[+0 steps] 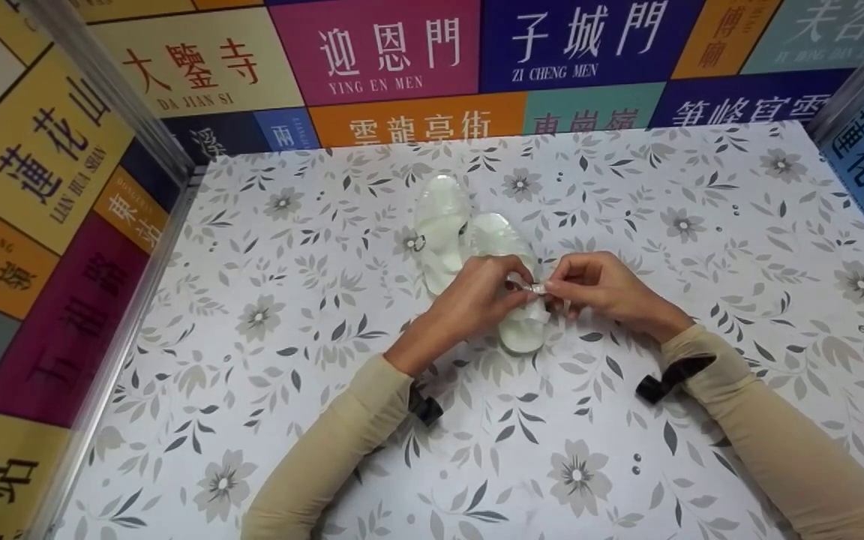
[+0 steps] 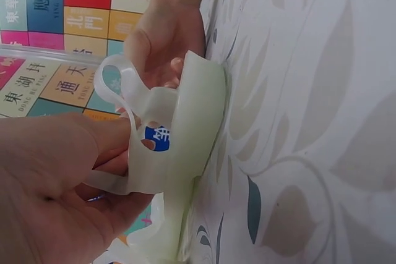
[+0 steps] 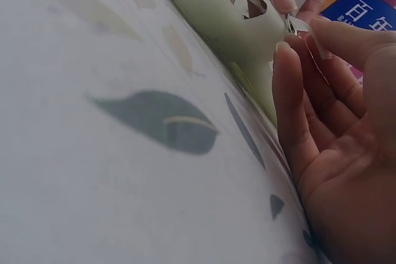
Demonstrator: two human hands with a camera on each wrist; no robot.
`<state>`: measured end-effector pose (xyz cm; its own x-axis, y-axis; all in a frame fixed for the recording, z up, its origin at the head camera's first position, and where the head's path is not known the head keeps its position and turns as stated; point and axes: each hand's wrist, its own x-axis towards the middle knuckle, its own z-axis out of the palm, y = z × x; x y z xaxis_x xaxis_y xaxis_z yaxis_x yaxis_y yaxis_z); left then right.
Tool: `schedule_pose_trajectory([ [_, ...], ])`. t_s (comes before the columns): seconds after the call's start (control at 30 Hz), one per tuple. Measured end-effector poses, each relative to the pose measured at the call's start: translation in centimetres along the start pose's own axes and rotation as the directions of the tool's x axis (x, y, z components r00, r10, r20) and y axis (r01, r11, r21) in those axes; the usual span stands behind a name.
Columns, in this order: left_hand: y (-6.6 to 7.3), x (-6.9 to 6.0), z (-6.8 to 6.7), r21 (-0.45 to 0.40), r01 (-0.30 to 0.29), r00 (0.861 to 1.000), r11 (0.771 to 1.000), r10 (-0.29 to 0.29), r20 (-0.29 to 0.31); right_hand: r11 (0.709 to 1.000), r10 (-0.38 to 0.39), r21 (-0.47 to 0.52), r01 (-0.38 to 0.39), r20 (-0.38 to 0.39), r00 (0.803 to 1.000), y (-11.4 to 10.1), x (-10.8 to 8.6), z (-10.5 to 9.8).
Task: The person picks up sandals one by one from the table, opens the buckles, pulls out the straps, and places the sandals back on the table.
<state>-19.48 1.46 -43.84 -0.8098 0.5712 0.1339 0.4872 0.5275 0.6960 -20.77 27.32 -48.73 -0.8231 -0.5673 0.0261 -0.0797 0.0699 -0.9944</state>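
Observation:
Two pale green-white sandals lie side by side on the table, toes pointing away. Both hands are at the nearer, right-hand sandal [image 1: 496,234]. My left hand [image 1: 477,292] reaches over its middle and pinches the thin ankle strap [image 1: 538,288]. From the other side, my right hand [image 1: 603,291] pinches the strap's end between thumb and fingers. A looped part of the strap [image 2: 114,77] stands up above the heel in the left wrist view. Close to the right fingertips a small metal buckle [image 3: 291,25] shows, partly covered by fingers. The other sandal [image 1: 441,214] lies untouched at the left.
A floral-patterned cloth [image 1: 267,420] covers the table. Colourful panels [image 1: 394,52] with large lettering stand along the back and sides. Each forearm wears a dark wrist camera, one beside the left sleeve [image 1: 372,401], one at the right sleeve [image 1: 777,442].

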Motion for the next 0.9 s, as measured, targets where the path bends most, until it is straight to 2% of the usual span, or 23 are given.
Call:
schedule_pose_trajectory([
  [0.2,-0.14,-0.02,0.03,0.023,-0.032,0.999,0.999,0.032,-0.006,1.000,0.014,-0.019,-0.014,-0.004,1.000,-0.17,-0.06,0.19],
  [0.9,-0.09,-0.02,0.02,0.027,-0.038,0.999,0.999,0.039,-0.019,0.996,0.067,-0.058,-0.069,-0.043,0.997,-0.30,-0.14,0.13],
])
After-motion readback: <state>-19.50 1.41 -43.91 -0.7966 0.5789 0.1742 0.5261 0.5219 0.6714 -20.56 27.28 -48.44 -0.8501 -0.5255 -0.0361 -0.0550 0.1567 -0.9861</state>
